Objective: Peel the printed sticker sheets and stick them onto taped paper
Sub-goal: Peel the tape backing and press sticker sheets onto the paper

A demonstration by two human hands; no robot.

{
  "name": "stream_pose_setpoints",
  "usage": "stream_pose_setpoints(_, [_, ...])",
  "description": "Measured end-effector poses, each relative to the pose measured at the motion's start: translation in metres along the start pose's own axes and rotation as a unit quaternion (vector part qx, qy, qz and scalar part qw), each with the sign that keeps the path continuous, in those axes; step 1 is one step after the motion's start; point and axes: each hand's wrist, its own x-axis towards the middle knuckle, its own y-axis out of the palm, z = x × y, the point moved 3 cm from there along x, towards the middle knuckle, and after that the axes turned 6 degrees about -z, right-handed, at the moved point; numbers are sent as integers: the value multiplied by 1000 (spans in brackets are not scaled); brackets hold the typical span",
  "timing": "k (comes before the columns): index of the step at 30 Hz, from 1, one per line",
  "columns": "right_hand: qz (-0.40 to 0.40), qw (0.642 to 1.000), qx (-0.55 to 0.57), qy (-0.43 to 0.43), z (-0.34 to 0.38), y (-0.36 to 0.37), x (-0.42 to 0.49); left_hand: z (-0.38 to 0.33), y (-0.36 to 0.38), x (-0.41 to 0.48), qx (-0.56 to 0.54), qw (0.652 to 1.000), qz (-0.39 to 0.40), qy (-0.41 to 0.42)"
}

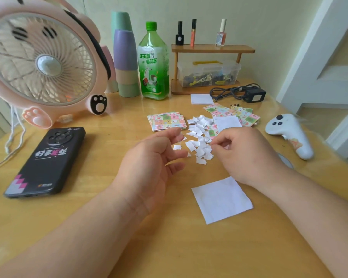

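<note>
Many white scraps lie heaped on the table, so lots of peeling looks done. Sticker sheets wait just behind the heap. The near white paper looks bare. The left hand has its grip spread. The right hand pinches over the heap; I cannot tell if it holds a scrap. A clear box holds small dark bits.

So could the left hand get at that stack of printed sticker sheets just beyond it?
Probably yes. The left hand hangs just short of the stack of sticker sheets, with only bare table between them. The white paper scraps lie off to its right.
</note>
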Motion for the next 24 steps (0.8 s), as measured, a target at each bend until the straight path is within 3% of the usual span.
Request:
stream_pose_setpoints(3, [-3,998,-50,-31,10,-11,-5,0,0,1,-4,1000,-5,4])
stream_pose_setpoints(8, [228,955,-147,-118,12,-21,-24,-1,-4,4,35,998,-16,55])
stream_pose_setpoints(11, [295,939,-149,-92,14,-30,-30,1,-6,3,75,993,8,87])
stream_pose_setpoints(16, [343,918,-194,-54,26,-34,-33,1,-2,-1,162,979,39,118])
stream_pose_setpoints(20, [334,916,-217,-54,32,-38,-35,0,-2,-6,360,919,39,157])
stream_pose_setpoints(24, [337,909,-240,-52,33,-40,-35,3,3,-13,467,854,100,206])
